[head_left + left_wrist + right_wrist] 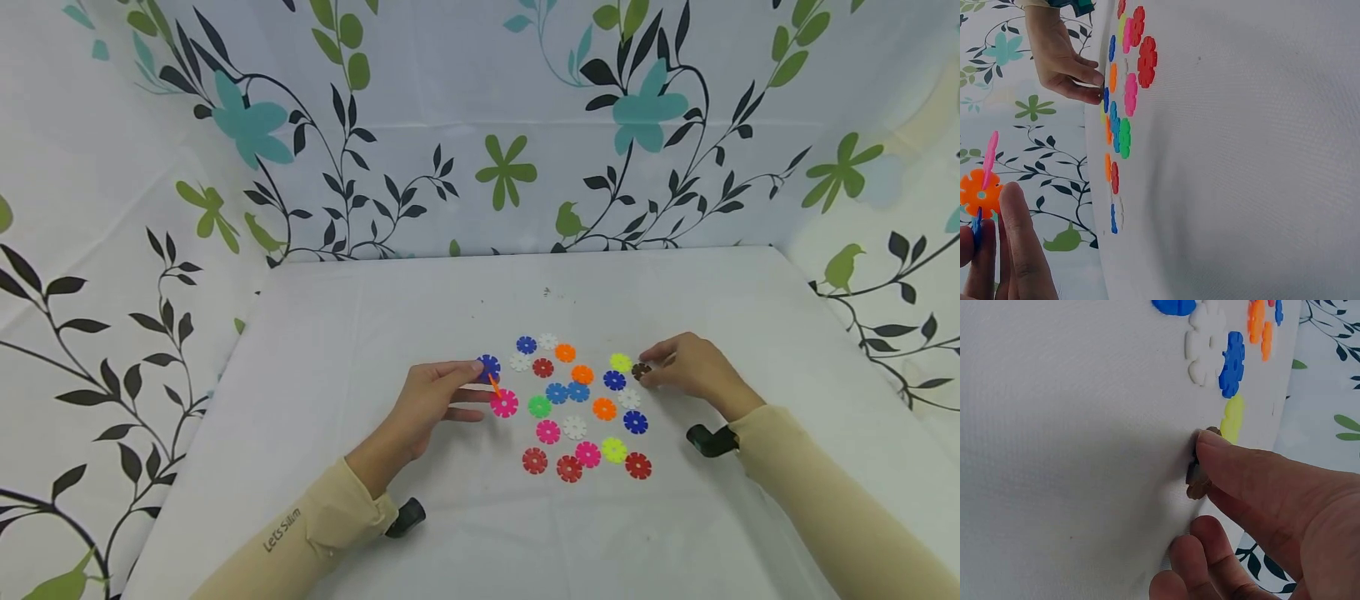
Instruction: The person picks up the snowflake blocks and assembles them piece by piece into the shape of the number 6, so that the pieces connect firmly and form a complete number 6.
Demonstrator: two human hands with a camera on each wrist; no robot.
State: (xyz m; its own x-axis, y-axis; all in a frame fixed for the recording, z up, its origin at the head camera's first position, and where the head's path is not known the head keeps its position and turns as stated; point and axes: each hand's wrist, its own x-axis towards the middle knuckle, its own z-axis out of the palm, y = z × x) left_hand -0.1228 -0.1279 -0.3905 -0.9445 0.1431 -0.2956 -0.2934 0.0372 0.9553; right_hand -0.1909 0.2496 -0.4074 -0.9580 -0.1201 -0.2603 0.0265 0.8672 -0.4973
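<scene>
Between thumb and fingers, my left hand [429, 402] pinches the blue disc [491, 364] of a small joined piece, held up at the left of the scattered discs. An orange notched disc [980, 194] is slotted onto the blue one, and a pink disc [505, 404] is slotted onto the orange one's other side. At the right side of the discs, my right hand [693, 372] pinches a brown notched disc [1197, 489] by its edge, close over the table. Beside it lie a yellow disc [1232, 419] and a dark blue disc [614, 381].
Several flat, flower-like notched discs in red, white, orange, green and other colours, such as a green disc [540, 407] and a red disc [638, 466], lie spread on the white-covered table [375, 308]. A leaf-patterned cloth [442, 100] hangs behind and at the sides.
</scene>
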